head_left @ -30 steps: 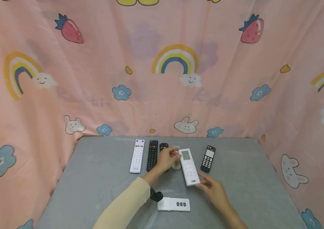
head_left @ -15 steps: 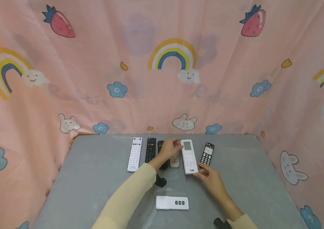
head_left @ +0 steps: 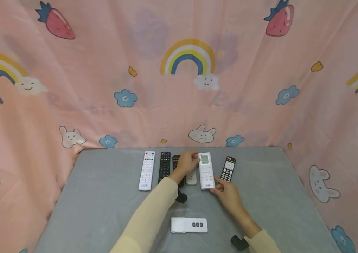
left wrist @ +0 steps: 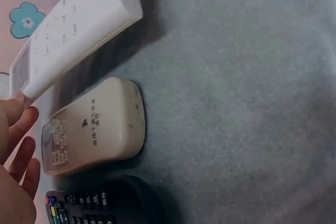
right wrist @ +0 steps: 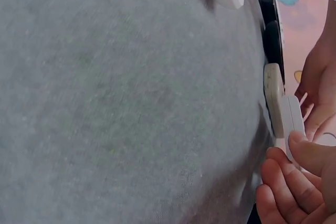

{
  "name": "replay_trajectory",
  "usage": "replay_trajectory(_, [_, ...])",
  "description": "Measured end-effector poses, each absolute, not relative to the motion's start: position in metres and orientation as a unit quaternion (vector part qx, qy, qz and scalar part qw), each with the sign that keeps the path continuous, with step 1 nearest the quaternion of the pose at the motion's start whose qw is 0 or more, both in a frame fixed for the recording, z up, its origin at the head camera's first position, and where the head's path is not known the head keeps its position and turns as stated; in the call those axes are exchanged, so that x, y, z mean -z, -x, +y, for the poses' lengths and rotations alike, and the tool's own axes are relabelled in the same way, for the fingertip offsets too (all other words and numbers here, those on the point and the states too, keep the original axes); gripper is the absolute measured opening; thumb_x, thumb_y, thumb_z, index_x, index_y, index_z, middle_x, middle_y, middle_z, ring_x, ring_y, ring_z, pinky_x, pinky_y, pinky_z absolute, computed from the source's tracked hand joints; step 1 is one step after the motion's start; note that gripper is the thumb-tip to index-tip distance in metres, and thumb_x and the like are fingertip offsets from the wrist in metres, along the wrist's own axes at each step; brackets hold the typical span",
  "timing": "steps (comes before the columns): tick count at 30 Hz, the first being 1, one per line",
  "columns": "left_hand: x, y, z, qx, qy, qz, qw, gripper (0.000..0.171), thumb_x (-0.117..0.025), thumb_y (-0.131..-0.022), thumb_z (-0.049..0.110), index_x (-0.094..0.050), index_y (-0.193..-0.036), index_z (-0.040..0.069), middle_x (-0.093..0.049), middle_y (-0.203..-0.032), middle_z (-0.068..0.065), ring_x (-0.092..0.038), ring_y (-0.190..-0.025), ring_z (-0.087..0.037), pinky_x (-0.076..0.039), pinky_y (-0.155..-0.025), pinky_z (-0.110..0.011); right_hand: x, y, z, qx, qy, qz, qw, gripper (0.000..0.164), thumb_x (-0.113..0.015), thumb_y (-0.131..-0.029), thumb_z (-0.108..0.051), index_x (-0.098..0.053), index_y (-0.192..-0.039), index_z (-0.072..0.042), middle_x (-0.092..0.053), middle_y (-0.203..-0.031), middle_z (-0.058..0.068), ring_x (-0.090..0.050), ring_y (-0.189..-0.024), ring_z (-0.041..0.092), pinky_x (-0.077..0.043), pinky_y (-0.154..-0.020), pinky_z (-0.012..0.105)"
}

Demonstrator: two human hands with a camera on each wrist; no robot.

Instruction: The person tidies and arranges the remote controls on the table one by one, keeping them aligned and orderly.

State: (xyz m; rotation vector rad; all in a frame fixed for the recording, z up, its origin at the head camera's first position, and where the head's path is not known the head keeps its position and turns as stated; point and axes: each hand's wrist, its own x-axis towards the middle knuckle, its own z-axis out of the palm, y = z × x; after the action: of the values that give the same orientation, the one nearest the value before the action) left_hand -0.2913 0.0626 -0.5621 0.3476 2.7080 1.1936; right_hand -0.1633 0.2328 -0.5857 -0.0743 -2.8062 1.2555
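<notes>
White screened remote [head_left: 206, 173], lower centre of frame | left hand [head_left: 187, 165] pinches upper end | right hand [head_left: 229, 197] pinches bottom corner

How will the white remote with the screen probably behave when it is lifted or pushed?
The white remote should be stiff: it looks straight, without bend, between the left hand and right hand. It may slip a little, as its surface looks smooth. Its flat, long shape makes rolling unlikely; laid flat, it would probably slide when pushed.
</notes>
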Motion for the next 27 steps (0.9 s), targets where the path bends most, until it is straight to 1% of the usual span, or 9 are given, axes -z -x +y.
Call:
replay_trajectory(3, [0.563,0.292,0.066,-0.379,-0.115,0.915,0.072,0.036,-0.062,-0.098,0.022,-0.062,-0.133,0.013,-0.072,-0.112,-0.003,-0.059,-0.105,-0.019,-0.046,-0.095,-0.034,0.586,0.164,0.233,-0.398,0.016,-0.916,0.050,0.050,-0.081,-0.079,-0.009,-0.064,-0.123,0.006,-0.074,-0.075,0.007,-0.060,-0.062,0.003,-0.046,-0.057,0.019])
replay_trajectory(7, [0.566,0.293,0.069,-0.361,-0.111,0.923,0.066,0.036,-0.063,-0.097,0.022,-0.063,-0.132,0.015,-0.072,-0.110,-0.002,-0.052,-0.100,-0.019,-0.037,-0.095,-0.037,0.586,0.165,0.233,-0.394,0.005,-0.917,0.056,0.049,-0.080,-0.079,-0.009,-0.065,-0.123,0.006,-0.071,-0.069,0.004,-0.055,-0.057,0.001,-0.044,-0.054,0.019])
replay_trajectory(14, [0.573,0.298,0.071,-0.337,-0.112,0.933,0.058,0.035,-0.064,-0.097,0.024,-0.064,-0.131,0.018,-0.073,-0.106,0.001,-0.052,-0.098,-0.017,-0.037,-0.094,-0.037,0.590,0.166,0.230,-0.420,0.015,-0.907,0.017,0.051,-0.077,-0.083,-0.008,-0.060,-0.128,0.007,-0.066,-0.058,0.003,-0.057,-0.047,0.006,-0.047,-0.045,0.019])
replay_trajectory(21, [0.577,0.303,0.074,-0.332,-0.104,0.935,0.067,0.036,-0.064,-0.096,0.024,-0.064,-0.132,0.019,-0.072,-0.104,0.002,-0.052,-0.102,-0.017,-0.033,-0.097,-0.040,0.593,0.168,0.227,-0.392,0.030,-0.919,0.006,0.050,-0.076,-0.085,-0.010,-0.060,-0.130,0.005,-0.059,-0.055,-0.001,-0.050,-0.040,0.004,-0.042,-0.039,0.019])
replay_trajectory(27, [0.579,0.303,0.073,-0.330,-0.112,0.935,0.063,0.034,-0.065,-0.096,0.024,-0.065,-0.129,0.018,-0.072,-0.101,0.001,-0.052,-0.100,-0.019,-0.034,-0.096,-0.041,0.592,0.169,0.225,-0.375,0.028,-0.927,-0.002,0.046,-0.075,-0.086,-0.011,-0.062,-0.128,0.004,-0.057,-0.052,-0.004,-0.048,-0.037,0.004,-0.039,-0.037,0.020])
